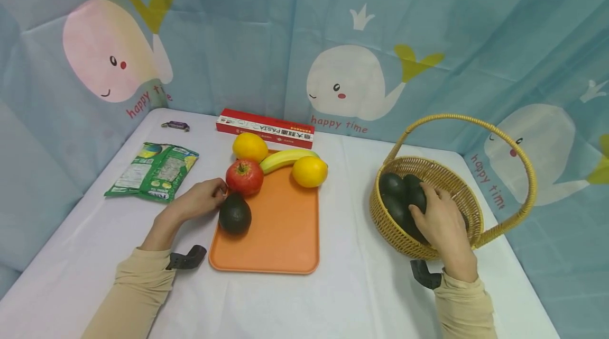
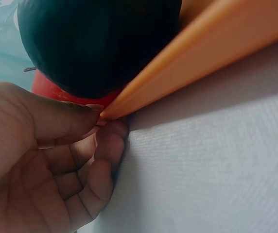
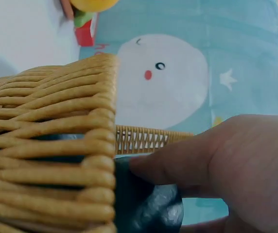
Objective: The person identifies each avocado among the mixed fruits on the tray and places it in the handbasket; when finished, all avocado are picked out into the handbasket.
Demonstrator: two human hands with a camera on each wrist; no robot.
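Note:
My left hand (image 1: 202,199) pinches the left rim of the orange tray (image 1: 280,233) between thumb and fingers, as the left wrist view shows. Right beside it on the tray lies a dark avocado (image 1: 235,214), with a red pomegranate (image 1: 245,177) behind. A banana (image 1: 285,158) and two lemons, one left (image 1: 250,147) and one right (image 1: 310,172), are at the tray's far end. Over at the right, my right hand (image 1: 442,217) reaches into a wicker basket (image 1: 404,246) and grips a dark avocado (image 3: 151,204). Several more avocados (image 1: 392,185) lie inside the basket.
Behind the tray lies a red pasta box (image 1: 264,128). A green snack bag (image 1: 157,170) and a small purple-wrapped candy (image 1: 175,126) lie on the left of the white table (image 1: 347,212). The basket's tall handle (image 1: 523,170) arches up on the right. A whale-print curtain (image 1: 266,37) hangs behind.

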